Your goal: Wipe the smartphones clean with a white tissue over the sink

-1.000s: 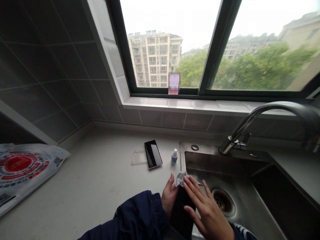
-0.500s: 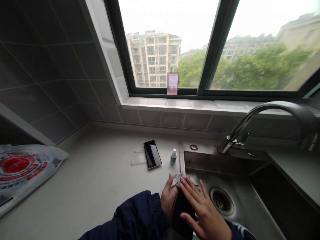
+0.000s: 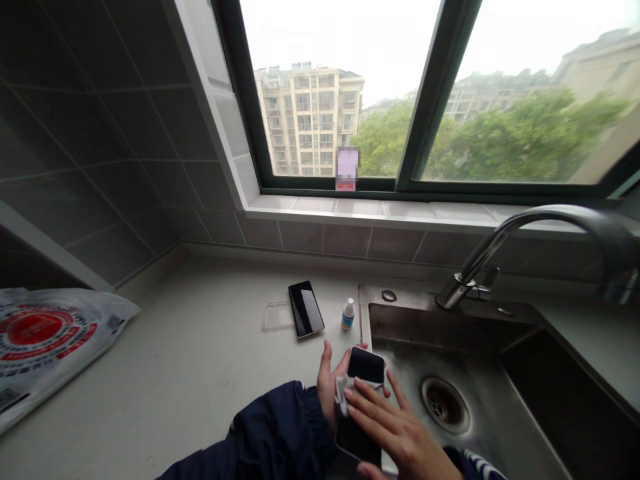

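Note:
My left hand [image 3: 328, 387] grips a black phone [image 3: 365, 365] from below, near the sink's left edge. My right hand [image 3: 395, 427] lies across the phone's screen and presses a small grey-white cloth [image 3: 343, 388] against it with its fingers together. A second black phone [image 3: 306, 309] lies flat on the counter farther back, beside a clear phone case [image 3: 278, 315]. A little white dropper bottle [image 3: 348, 314] with a blue label stands just right of that phone.
A steel sink [image 3: 480, 347] with a drain [image 3: 443, 403] takes up the right side, with a curved tap [image 3: 525, 227] over it. A printed plastic bag [image 3: 45, 340] lies at the left. Grey tiled wall and a window sill [image 3: 390, 210] close off the back.
The cloth and my right hand have slid down the screen toward me, baring the phone's top end. My left thumb has lifted off a little.

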Motion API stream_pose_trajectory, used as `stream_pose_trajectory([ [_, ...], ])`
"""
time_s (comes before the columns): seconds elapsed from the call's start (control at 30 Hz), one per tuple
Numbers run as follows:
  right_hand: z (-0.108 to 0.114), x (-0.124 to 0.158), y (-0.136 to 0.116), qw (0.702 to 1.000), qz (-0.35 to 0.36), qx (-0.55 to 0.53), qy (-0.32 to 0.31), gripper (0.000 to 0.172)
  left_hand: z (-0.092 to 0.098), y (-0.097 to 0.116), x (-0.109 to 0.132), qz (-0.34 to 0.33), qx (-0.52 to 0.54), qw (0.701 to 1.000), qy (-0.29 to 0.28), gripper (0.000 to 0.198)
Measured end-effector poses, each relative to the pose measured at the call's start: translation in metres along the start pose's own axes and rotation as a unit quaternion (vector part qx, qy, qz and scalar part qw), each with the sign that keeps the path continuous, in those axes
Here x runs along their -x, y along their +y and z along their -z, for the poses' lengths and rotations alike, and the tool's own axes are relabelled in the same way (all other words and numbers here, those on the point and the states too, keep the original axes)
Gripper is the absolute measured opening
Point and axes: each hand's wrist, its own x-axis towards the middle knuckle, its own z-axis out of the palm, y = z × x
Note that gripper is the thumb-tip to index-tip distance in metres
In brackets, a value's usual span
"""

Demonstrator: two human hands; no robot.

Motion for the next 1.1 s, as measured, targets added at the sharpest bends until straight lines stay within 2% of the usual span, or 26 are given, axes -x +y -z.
stream_pose_trajectory([
  [0.1, 0.002, -0.002, 0.000, 0.999, 0.046, -0.008, -0.004, 0.054, -0.001, 0.003, 0.002, -0.001, 0.002, 1.000, -0.017, 0.089],
  [0.23, 0.006, -0.006, 0.000, 0.995, 0.097, -0.021, -0.013, 0.029, -0.002, 0.002, 0.002, -0.006, 0.002, 1.000, -0.024, 0.089],
  [0.3, 0.008, -0.008, 0.000, 0.993, 0.115, -0.019, -0.021, 0.025, -0.002, 0.000, 0.002, -0.006, -0.002, 1.000, -0.031, 0.089],
  [0.5, 0.015, -0.011, -0.004, 0.991, 0.117, -0.031, -0.058, 0.023, -0.004, -0.001, 0.003, -0.015, -0.041, 0.999, -0.021, 0.093],
  [0.6, 0.016, -0.013, -0.005, 0.992, 0.108, -0.050, -0.043, 0.023, -0.005, -0.001, 0.004, -0.009, -0.047, 0.999, -0.020, 0.096],
  [0.7, 0.013, -0.012, -0.005, 0.993, 0.102, -0.053, -0.025, 0.026, -0.005, -0.001, 0.004, -0.035, -0.034, 0.999, -0.019, 0.088],
  [0.9, 0.002, -0.005, -0.001, 0.992, 0.113, -0.019, -0.043, 0.027, -0.001, -0.003, 0.002, -0.036, -0.022, 0.997, -0.069, 0.086],
  [1.1, 0.001, -0.004, -0.001, 0.995, 0.093, -0.007, -0.036, 0.030, -0.002, -0.002, 0.003, -0.017, -0.004, 0.998, -0.053, 0.087],
])
